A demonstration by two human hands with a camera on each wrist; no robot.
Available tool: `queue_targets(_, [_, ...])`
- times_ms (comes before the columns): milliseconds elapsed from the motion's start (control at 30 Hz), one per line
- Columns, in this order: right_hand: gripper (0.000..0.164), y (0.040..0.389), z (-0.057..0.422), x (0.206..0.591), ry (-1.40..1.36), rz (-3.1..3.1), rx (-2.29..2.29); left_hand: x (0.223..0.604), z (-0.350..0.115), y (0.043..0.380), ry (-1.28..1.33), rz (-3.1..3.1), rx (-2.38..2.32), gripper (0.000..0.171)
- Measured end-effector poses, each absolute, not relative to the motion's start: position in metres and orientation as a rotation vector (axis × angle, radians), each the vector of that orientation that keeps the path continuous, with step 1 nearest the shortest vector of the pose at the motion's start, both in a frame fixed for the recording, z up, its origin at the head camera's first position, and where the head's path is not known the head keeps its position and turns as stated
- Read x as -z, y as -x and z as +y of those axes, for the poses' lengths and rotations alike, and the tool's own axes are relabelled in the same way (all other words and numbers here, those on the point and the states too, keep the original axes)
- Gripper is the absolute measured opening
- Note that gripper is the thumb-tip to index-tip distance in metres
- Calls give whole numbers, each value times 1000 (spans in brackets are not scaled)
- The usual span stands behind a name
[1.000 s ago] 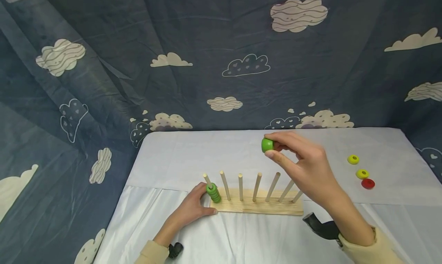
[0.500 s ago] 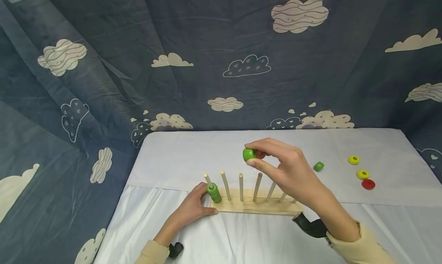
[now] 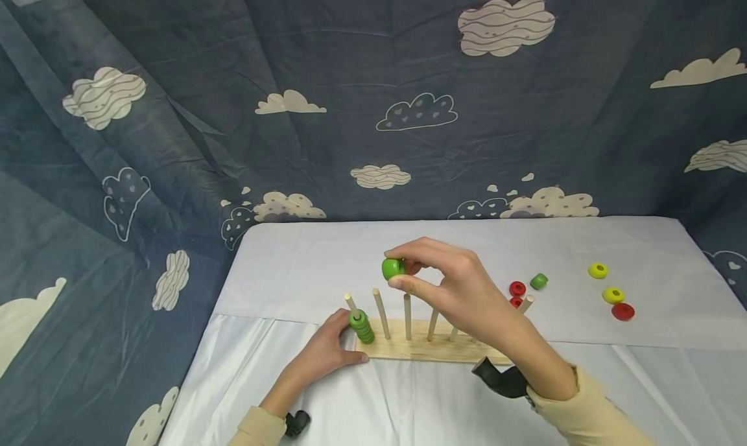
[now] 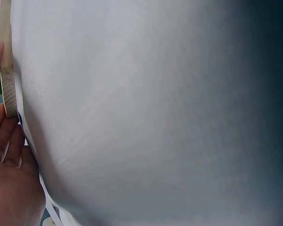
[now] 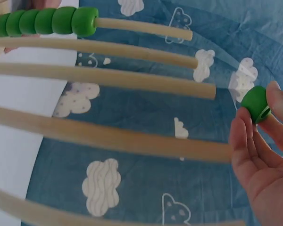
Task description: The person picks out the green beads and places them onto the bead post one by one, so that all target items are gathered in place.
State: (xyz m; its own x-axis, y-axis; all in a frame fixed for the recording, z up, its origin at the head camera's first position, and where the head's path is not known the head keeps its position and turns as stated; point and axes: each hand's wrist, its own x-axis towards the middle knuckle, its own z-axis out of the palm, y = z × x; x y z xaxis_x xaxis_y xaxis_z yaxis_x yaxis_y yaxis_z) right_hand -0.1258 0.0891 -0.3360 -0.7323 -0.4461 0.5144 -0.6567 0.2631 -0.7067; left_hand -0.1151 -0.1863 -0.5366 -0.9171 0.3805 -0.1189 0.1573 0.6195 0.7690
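My right hand point(image 3: 458, 287) pinches a green wooden bead point(image 3: 393, 269) between thumb and fingers, above and behind the pegs of a wooden peg board point(image 3: 428, 351). In the right wrist view the held bead point(image 5: 253, 101) shows its hole, beyond the tips of the pegs. A stack of several green beads point(image 3: 363, 328) fills the lower part of the leftmost peg, whose top stands bare. My left hand point(image 3: 325, 347) holds the board's left end, thumb along the front edge and fingers at the far side. The left wrist view catches its fingers against the end grain.
On the white-covered table point(image 3: 303, 258), a loose green bead point(image 3: 539, 281) lies right of the board, near two red beads point(image 3: 517, 288). Farther right are two yellow beads point(image 3: 598, 270) and a red bead point(image 3: 622, 312). A dark cloud-print cloth point(image 3: 350, 141) hangs behind.
My right hand has carried the green bead leftward and somewhat nearer, toward the board's left pegs. The loose green bead and two red beads have come into sight. My left hand stays in place.
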Motion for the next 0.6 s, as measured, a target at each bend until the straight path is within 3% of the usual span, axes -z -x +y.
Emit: queue_targets(600, [33,132,58,337,-1188,-2353,-1417,536,-188,116,-472,2561,-1203,66])
